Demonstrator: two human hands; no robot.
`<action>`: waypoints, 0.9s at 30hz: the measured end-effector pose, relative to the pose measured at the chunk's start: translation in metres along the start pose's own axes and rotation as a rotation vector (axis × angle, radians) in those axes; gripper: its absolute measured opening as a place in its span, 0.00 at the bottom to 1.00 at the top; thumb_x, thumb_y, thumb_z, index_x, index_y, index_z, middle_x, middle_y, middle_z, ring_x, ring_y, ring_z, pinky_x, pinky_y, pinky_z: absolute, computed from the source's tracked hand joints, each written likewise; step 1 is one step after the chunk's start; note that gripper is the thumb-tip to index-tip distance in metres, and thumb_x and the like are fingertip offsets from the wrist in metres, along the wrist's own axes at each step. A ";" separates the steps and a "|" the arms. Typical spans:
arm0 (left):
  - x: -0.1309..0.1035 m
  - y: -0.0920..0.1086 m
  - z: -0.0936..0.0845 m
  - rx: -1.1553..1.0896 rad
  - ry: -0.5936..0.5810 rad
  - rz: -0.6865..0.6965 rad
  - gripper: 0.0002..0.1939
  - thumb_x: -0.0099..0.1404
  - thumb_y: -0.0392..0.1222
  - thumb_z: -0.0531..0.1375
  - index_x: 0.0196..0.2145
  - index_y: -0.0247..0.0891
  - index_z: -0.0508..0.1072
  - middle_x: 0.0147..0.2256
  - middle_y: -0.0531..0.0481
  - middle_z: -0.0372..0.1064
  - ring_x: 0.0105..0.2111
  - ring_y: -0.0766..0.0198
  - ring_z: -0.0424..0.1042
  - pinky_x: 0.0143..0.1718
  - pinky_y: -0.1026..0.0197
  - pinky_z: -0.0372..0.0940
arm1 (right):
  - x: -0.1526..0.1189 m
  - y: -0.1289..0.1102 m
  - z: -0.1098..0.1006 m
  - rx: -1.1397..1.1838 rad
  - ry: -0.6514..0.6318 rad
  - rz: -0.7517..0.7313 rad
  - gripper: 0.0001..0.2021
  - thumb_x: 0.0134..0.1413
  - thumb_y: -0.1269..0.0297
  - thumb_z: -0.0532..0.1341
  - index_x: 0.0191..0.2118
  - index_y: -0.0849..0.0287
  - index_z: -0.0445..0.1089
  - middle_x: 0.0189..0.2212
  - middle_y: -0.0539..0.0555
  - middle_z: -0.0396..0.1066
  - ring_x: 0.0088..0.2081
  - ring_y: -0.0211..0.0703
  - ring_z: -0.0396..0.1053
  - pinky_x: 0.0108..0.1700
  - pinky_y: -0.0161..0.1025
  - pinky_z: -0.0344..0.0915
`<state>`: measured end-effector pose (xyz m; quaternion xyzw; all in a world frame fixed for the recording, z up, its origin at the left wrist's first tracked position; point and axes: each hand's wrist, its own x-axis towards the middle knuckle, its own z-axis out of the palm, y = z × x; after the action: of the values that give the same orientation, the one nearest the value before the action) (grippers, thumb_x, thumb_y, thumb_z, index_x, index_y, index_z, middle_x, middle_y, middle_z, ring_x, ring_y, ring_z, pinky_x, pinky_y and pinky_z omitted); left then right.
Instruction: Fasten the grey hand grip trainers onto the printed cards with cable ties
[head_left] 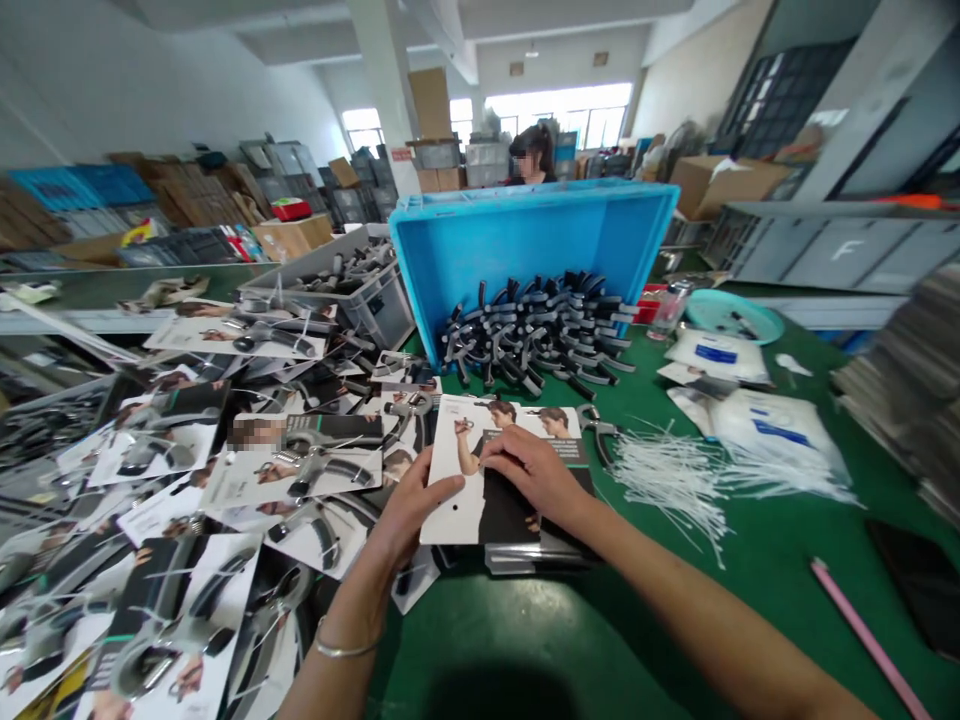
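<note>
My left hand (411, 505) holds a printed cardboard backing card (450, 450) by its left edge, thumb on the front. Over the card's middle is my right hand (536, 475), its fingertips pinched together against the printed face; what they hold, if anything, is hidden. Another printed card (556, 425) shows behind, on a stack (536, 558) with a shiny front edge. To the left lie many carded hand grip exercisers (307, 465), fastened with white zip ties. A loose hand grip (598, 432) rests just right of the stack, beside a spread of white zip ties (667, 480).
A blue crate (517, 235) lies on its side with loose hand grips (540, 330) spilling out. Bags of ties (780, 430), a turquoise plate (735, 315), a pink pencil-like stick (862, 630) and a dark phone (915, 580) lie at right. A person (532, 155) is behind the crate.
</note>
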<state>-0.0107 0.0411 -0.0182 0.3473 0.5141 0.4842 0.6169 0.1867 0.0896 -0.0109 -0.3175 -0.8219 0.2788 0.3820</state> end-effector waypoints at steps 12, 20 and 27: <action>0.013 -0.016 0.007 -0.013 -0.102 -0.111 0.31 0.51 0.42 0.71 0.53 0.35 0.74 0.40 0.44 0.80 0.27 0.60 0.77 0.27 0.65 0.66 | -0.183 0.095 -0.103 -0.667 0.100 0.725 0.10 0.62 0.59 0.57 0.38 0.58 0.71 0.38 0.60 0.71 0.35 0.50 0.71 0.36 0.44 0.65; 0.010 -0.017 0.018 -0.080 -0.031 -0.027 0.28 0.52 0.44 0.72 0.50 0.34 0.75 0.39 0.44 0.79 0.29 0.63 0.75 0.29 0.65 0.68 | -0.180 0.114 -0.113 -0.665 0.053 0.645 0.13 0.62 0.59 0.54 0.35 0.56 0.75 0.36 0.60 0.75 0.41 0.54 0.71 0.44 0.47 0.65; -0.027 -0.032 -0.001 -0.028 0.152 0.052 0.25 0.57 0.47 0.70 0.51 0.37 0.74 0.49 0.41 0.75 0.46 0.56 0.75 0.43 0.59 0.71 | -0.138 0.073 -0.133 -0.288 0.257 0.710 0.15 0.62 0.50 0.56 0.38 0.56 0.73 0.33 0.55 0.75 0.30 0.46 0.69 0.35 0.42 0.63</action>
<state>-0.0044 0.0063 -0.0404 0.3141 0.5433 0.5323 0.5682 0.3864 0.0636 -0.0509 -0.6643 -0.6372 0.2335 0.3134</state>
